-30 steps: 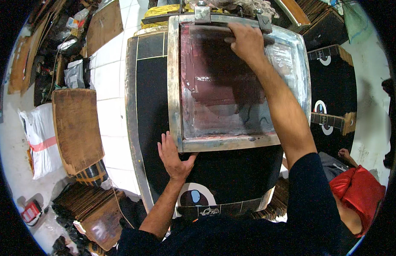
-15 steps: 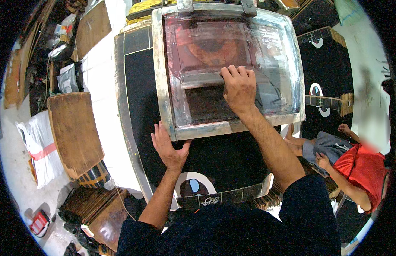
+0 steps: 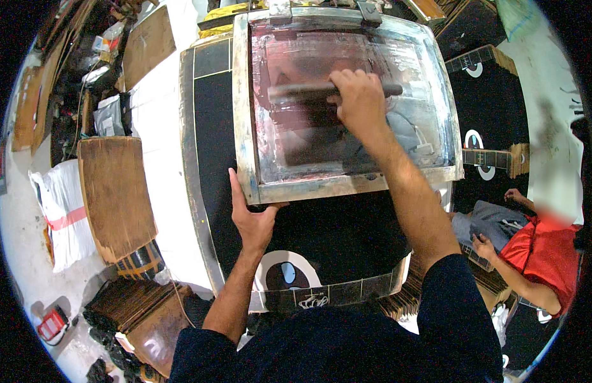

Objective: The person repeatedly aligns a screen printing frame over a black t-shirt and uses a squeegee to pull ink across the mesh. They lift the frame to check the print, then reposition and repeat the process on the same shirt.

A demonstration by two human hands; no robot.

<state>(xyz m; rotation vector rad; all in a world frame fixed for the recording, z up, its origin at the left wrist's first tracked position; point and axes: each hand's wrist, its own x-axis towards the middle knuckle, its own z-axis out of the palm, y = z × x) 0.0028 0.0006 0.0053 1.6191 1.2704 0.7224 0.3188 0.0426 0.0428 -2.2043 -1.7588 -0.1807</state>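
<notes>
- We see 1 right hand (image 3: 359, 96) clamped on 1 long, dark, bar-shaped squeegee (image 3: 299, 94), blurred, over the stained, translucent mesh (image 3: 296, 147) of 1 rectangular, paint-smeared wooden frame (image 3: 321, 190).
- We see 1 left hand (image 3: 252, 223), thumb and fingers apart, at the frame's near-left corner.
- We count 2 grey metal clamps (image 3: 369, 13) at the far rail, 1 black panel (image 3: 334, 249) beneath, 1 person in red (image 3: 545, 255) at right.

The screen frame (image 3: 321, 187) was of worn, paint-smeared wood – its mesh (image 3: 353, 54) thin and glossy in patches; the hinge clamp (image 3: 280, 11) looked metallic, the black panel (image 3: 334, 236) smooth and matt.
</notes>
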